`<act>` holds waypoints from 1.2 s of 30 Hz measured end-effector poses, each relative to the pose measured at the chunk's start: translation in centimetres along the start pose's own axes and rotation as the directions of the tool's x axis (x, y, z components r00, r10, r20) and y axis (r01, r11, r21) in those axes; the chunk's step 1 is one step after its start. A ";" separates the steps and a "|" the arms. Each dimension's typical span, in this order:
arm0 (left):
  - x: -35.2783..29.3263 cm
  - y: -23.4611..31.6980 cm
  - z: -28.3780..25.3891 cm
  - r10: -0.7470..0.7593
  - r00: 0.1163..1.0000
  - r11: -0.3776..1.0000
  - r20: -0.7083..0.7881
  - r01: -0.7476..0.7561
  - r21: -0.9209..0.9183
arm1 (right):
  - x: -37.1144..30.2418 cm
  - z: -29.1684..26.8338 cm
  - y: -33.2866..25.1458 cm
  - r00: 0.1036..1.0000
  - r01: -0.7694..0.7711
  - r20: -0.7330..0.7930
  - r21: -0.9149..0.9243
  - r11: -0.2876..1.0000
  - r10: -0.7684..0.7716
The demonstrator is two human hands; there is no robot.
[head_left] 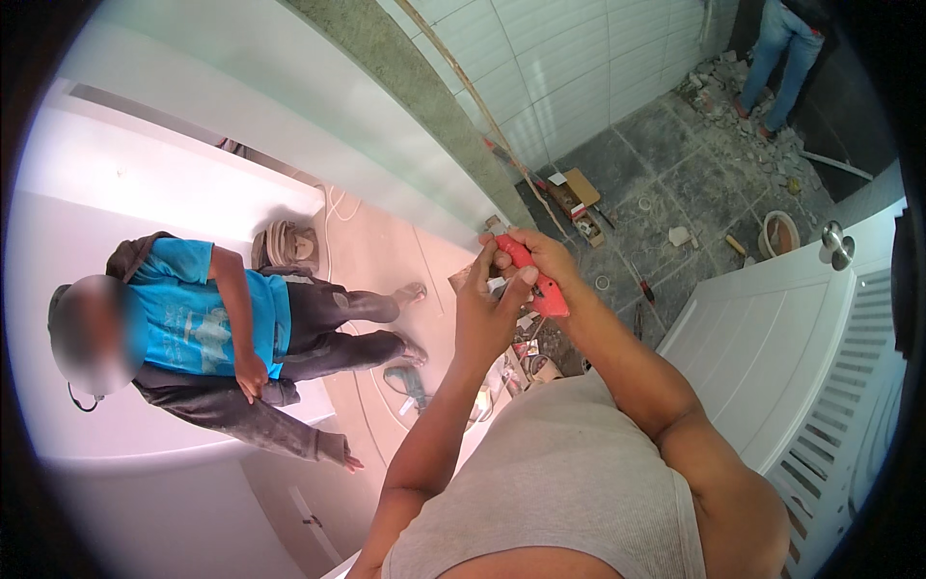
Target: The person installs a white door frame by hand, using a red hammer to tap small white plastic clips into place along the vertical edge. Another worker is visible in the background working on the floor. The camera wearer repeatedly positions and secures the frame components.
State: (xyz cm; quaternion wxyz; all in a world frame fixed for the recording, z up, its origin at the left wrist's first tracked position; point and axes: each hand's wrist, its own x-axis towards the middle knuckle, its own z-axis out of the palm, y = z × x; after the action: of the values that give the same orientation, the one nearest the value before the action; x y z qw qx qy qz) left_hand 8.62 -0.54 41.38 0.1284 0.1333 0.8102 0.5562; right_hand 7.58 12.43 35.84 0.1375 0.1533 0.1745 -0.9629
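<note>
A bright red, elongated plastic tool (pixel 548 297) with a small dark detail is held up in front of my body. I cannot make out its exact kind. My right hand (pixel 548 256) is wrapped round its back and upper part. From the other side, my left hand (pixel 490 314) grips it with bent fingers near the upper end, the thumb against its side. Something small and white (pixel 497 286) shows by the left fingers, partly hidden.
A co-worker in a blue shirt (pixel 198 309) stands at left. At the far right, another person in jeans (pixel 786 53) is among rubble (pixel 719 92). A white door (pixel 762 318) stands close on my right. A bucket (pixel 777 234), an open cardboard box (pixel 582 188) and scattered tools lie on the dusty tiles.
</note>
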 end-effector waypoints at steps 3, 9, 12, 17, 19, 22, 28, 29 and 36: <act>0.2 0.4 0.1 -0.047 0.998 0.996 0.031 0.049 -0.073 | 0.2 -0.6 0.0 1.000 -0.005 0.017 0.028 1.000 0.005; -0.5 -2.5 -1.3 -0.033 0.997 0.992 -0.065 0.041 0.118 | 0.2 -3.0 -0.4 0.990 -0.144 0.021 0.105 0.984 0.142; 0.3 -4.0 -2.3 0.005 0.968 0.978 -0.250 0.047 0.204 | -1.6 -4.7 0.5 0.970 -0.167 -0.180 0.010 0.986 0.166; 6.0 -5.0 -3.6 0.164 0.861 0.985 -0.481 -0.117 0.127 | -4.1 -7.1 3.2 0.950 -0.077 -0.311 -0.325 0.943 -0.030; 8.6 -4.9 -3.2 0.266 0.887 0.945 -0.377 -0.317 -0.081 | -4.4 -7.8 2.5 0.945 0.002 -0.294 -0.432 0.902 -0.143; 9.2 -4.7 -2.2 0.341 0.818 0.936 -0.464 -0.251 0.246 | -5.5 -8.8 -0.3 0.917 0.148 -0.265 -0.466 0.872 -0.297; 7.5 -3.1 -1.0 0.204 0.891 0.976 -0.405 -0.219 0.008 | -8.4 -7.0 -3.1 0.790 0.355 -0.258 -0.549 0.757 -0.557; 7.4 -3.0 -0.7 0.211 0.893 0.967 -0.397 -0.249 -0.046 | -8.8 -6.4 -3.1 0.773 0.370 -0.255 -0.564 0.738 -0.581; 8.4 -3.8 -0.6 0.336 0.864 0.844 -0.374 -0.453 -0.288 | -9.9 -3.7 -2.1 0.696 0.449 -0.207 -0.622 0.642 -0.688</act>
State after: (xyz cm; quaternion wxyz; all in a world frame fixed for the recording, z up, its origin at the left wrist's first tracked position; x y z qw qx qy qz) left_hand 0.30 0.61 37.55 -0.0960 0.1839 0.6561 0.7256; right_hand 16.90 17.81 36.51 -0.1863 0.2508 0.4962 -0.8100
